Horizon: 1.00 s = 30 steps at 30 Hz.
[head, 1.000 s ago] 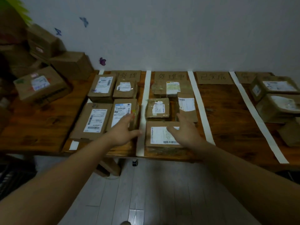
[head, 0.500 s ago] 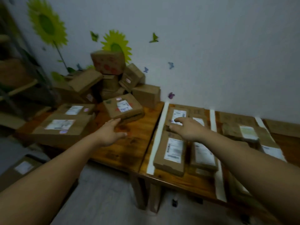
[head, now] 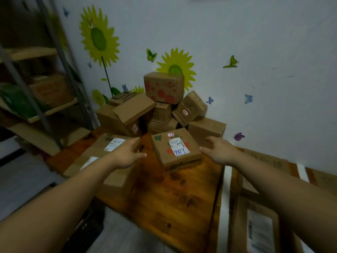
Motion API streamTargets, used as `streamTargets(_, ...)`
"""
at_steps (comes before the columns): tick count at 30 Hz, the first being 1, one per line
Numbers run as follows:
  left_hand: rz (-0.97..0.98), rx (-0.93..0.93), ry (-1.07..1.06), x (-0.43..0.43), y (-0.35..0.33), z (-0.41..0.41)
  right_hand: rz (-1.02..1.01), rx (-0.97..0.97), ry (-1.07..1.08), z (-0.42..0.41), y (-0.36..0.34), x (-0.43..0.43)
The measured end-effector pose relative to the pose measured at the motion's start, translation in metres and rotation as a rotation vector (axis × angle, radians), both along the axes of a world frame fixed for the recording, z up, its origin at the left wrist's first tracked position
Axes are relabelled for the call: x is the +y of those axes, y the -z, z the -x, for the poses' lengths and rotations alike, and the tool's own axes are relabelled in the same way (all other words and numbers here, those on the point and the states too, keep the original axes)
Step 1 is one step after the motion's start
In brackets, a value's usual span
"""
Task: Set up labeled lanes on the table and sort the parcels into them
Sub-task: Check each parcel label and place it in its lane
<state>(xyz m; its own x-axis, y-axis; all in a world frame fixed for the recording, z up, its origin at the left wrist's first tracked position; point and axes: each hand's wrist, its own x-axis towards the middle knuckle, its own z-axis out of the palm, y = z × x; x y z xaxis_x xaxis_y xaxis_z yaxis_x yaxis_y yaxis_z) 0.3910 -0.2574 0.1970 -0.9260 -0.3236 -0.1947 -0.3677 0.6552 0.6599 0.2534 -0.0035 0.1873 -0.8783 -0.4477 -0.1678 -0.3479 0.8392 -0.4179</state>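
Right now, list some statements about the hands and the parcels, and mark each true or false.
1. The left hand and right hand are open, either side of the parcel marked 9817. True.
2. The red-spotted box lies at the bottom of the pile. False: it sits on top.
3. A white strip runs along the table right of that parcel. True.
4. The wall behind the pile is bare. False: sunflower stickers and butterflies decorate it.

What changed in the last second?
Both hands left the sorted parcels and swung left to the pile: left hand and right hand now flank the labeled box, open, gripping nothing. The box and the pile behind it stayed put.
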Motion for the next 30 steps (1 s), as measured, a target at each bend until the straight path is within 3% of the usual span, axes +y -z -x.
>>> streamTargets(7,-0.008,-0.057,0.037,-0.053,-0.013,0.126,0.185,-0.001,0.089,0.108,-0.011,-0.053)
streamTargets(18,-0.095,0.136,0.360,-0.041,-0.020,0.321,0.137,-0.068,0.339,0.208,-0.002,-0.097)
streamTargets(23,-0.018,0.166,0.403,-0.030,-0.018,0.390,0.301,-0.164,0.477,0.245,0.010,-0.115)
streamTargets(30,-0.106,-0.018,0.397,-0.026,0.004,0.435,0.605,-0.297,0.635,0.280,0.025,-0.127)
